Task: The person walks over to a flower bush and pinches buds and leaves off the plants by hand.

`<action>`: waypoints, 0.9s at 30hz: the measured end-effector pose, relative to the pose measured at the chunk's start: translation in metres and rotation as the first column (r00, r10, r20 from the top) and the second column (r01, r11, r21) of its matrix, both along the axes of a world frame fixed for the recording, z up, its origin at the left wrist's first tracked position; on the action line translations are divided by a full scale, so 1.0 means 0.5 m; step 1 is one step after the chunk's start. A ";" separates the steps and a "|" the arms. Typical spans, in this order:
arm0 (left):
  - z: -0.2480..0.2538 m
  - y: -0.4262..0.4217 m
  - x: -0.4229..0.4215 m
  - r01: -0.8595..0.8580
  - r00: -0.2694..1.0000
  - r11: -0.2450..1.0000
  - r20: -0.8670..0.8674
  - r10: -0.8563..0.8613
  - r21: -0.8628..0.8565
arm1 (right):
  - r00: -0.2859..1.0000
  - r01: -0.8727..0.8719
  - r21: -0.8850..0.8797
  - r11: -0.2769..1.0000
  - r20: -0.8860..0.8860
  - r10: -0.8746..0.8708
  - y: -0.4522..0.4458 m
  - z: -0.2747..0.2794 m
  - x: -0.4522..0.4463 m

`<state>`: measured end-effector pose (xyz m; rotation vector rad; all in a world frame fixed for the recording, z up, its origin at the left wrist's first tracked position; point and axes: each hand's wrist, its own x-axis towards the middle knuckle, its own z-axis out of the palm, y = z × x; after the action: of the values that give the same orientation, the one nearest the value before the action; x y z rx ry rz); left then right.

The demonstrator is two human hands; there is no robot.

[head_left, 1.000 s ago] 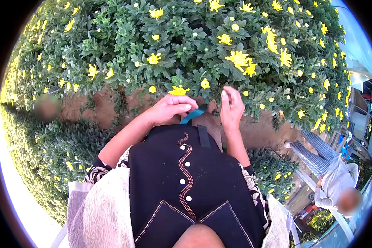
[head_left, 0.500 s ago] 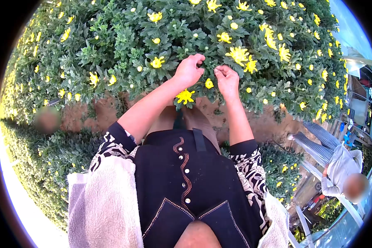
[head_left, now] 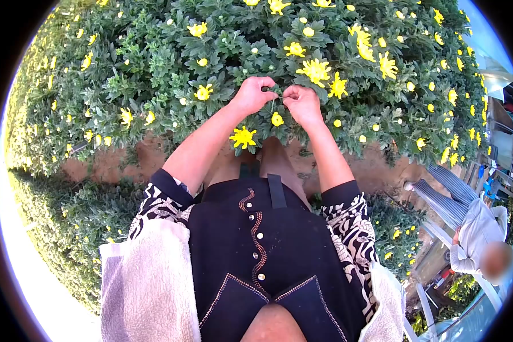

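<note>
My left hand (head_left: 253, 96) reaches into the near edge of the flowering plants (head_left: 159, 74), its fingers pinched on a thin green stem. Close beside it on the right, my right hand (head_left: 302, 105) is also closed, thumb and fingertips together at the same stem; what lies between them is too small to make out. Just below the fingertips is a small yellow flower (head_left: 277, 119). A larger yellow flower (head_left: 243, 137) hangs below my left wrist. Open yellow blooms (head_left: 315, 71) stand to the upper right of my right hand.
Bare brown soil (head_left: 359, 174) runs between the plant rows. A second row of plants (head_left: 91, 211) lies behind on the left. At the right, another person (head_left: 480, 233) in a grey top and striped trousers is near pale beams and blue items.
Both hands have moved up and forward from near my lap into the plants and come close together with fingers pinched. The teal strip seen by my left hand earlier is no longer at it.
</note>
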<state>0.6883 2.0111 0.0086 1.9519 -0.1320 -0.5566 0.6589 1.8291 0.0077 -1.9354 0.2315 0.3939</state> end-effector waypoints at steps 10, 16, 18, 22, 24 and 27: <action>-0.021 0.008 -0.025 -0.126 0.992 0.983 -0.011 0.126 -0.135 | 0.955 -0.045 -0.356 0.933 0.258 0.145 -0.010 0.040 0.007; -0.025 0.000 -0.033 -0.156 0.987 0.970 -0.053 0.149 -0.185 | 0.936 -0.151 -0.144 0.978 0.296 0.188 -0.005 0.012 0.008; -0.025 0.000 -0.031 -0.139 0.989 0.983 -0.065 0.132 -0.122 | 0.967 -0.132 -0.063 0.989 0.212 0.142 -0.008 -0.002 0.014; -0.032 0.004 -0.026 -0.148 0.987 0.970 -0.092 0.132 -0.191 | 0.994 -0.105 -0.218 0.970 -0.012 0.105 -0.013 -0.003 0.027; -0.036 0.006 -0.026 -0.159 0.984 0.962 -0.118 0.136 -0.221 | 0.981 -0.183 -0.498 0.848 -0.150 0.124 -0.008 -0.005 0.036; -0.031 0.013 -0.024 -0.153 0.982 0.960 -0.142 0.121 -0.236 | 0.966 -0.252 -0.662 0.706 -0.132 0.221 -0.019 0.004 0.043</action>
<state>0.6762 2.0175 -0.0070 1.6653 0.0144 -0.5427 0.6803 1.8197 0.0095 -2.7029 0.1612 0.5786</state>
